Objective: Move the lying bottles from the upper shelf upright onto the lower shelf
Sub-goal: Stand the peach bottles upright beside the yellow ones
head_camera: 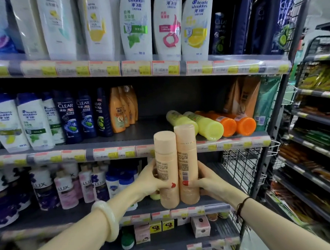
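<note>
Centre of the frame: your left hand (154, 181) grasps one peach bottle (166, 169) and your right hand (205, 183) grasps a second peach bottle (187, 161), both upright, side by side and touching, bases at the lower shelf (215, 205). Right of centre, on the upper shelf (112, 139), two yellow bottles (207, 127) and two orange bottles (235, 122) lie flat.

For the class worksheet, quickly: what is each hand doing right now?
Left hand: closed around the left peach bottle, held upright.
Right hand: closed around the right peach bottle, held upright.
</note>
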Demonstrator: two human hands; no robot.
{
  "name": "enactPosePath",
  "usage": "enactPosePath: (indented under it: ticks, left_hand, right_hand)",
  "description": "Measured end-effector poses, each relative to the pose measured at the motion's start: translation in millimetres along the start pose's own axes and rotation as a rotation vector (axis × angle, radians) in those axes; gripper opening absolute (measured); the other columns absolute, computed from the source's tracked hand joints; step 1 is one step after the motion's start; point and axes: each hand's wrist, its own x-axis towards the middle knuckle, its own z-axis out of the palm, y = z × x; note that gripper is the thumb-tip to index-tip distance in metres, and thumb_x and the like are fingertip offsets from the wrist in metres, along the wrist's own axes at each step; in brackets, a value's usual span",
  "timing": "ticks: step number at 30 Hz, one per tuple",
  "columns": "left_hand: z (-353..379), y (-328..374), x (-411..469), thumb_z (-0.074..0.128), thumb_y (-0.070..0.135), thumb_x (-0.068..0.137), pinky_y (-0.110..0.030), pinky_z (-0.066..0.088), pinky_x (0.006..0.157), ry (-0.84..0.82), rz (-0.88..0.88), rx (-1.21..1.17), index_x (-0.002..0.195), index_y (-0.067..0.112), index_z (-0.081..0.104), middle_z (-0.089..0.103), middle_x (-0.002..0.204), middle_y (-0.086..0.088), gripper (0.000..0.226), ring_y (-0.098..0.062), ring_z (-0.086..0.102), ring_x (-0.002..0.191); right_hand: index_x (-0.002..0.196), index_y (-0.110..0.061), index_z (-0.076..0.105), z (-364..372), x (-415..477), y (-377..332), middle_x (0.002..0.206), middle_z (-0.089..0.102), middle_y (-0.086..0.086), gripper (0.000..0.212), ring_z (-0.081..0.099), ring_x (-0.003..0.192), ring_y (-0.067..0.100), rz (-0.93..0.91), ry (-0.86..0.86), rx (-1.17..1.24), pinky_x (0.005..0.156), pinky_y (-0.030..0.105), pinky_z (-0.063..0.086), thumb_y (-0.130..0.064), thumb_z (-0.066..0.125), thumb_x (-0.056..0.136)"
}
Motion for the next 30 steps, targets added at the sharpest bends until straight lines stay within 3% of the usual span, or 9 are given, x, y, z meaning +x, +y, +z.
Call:
enactPosePath:
  ticks: [3,7,16,24,30]
  left_hand:
    - [15,-14,5,0.084,0.017,0.061,-0.048,0.052,0.094,-0.037,-0.013,0.038,0.129,0.026,0.044,0.063,0.122,0.004,0.08,-0.016,0.057,0.115]
    - [37,-32,23,0.086,0.016,0.057,-0.049,0.053,0.093,-0.053,-0.015,0.023,0.131,0.026,0.044,0.064,0.122,0.003,0.085,-0.017,0.059,0.116]
    - [95,-64,81,0.085,0.006,0.059,-0.043,0.045,0.104,0.018,-0.008,0.01,0.132,0.018,0.043,0.061,0.124,-0.002,0.085,-0.02,0.056,0.119]
    - [120,-79,118,0.083,0.002,0.06,-0.047,0.048,0.101,0.09,0.009,-0.057,0.126,0.02,0.047,0.064,0.124,-0.005,0.077,-0.02,0.059,0.116]
    - [127,-77,147,0.079,-0.003,0.062,-0.047,0.048,0.098,0.126,0.009,-0.083,0.13,0.015,0.046,0.064,0.124,-0.007,0.077,-0.022,0.059,0.115]
  right_hand:
    - [0.124,-0.022,0.048,-7,2,19,0.12,0.066,0.007,0.07,0.063,0.112,0.021,0.002,0.018,-0.024,0.097,0.05,0.051,-0.003,0.072,0.061]
    - [0.112,-0.029,0.051,-22,6,46,0.111,0.068,0.002,0.063,0.065,0.104,0.015,0.0,0.058,-0.049,0.087,0.035,0.056,0.011,0.069,0.066]
    - [0.116,-0.019,0.052,-67,29,106,0.108,0.067,0.001,0.067,0.063,0.104,0.015,-0.006,0.173,-0.032,0.087,0.032,0.053,-0.001,0.071,0.054]
    - [0.105,-0.027,0.055,-96,58,139,0.111,0.068,0.002,0.059,0.062,0.11,0.02,-0.024,0.194,-0.033,0.094,0.038,0.051,0.002,0.073,0.057]
    - [0.123,-0.013,0.05,-113,87,143,0.117,0.064,0.009,0.065,0.059,0.112,0.023,-0.016,0.196,-0.041,0.096,0.038,0.049,0.009,0.073,0.067]
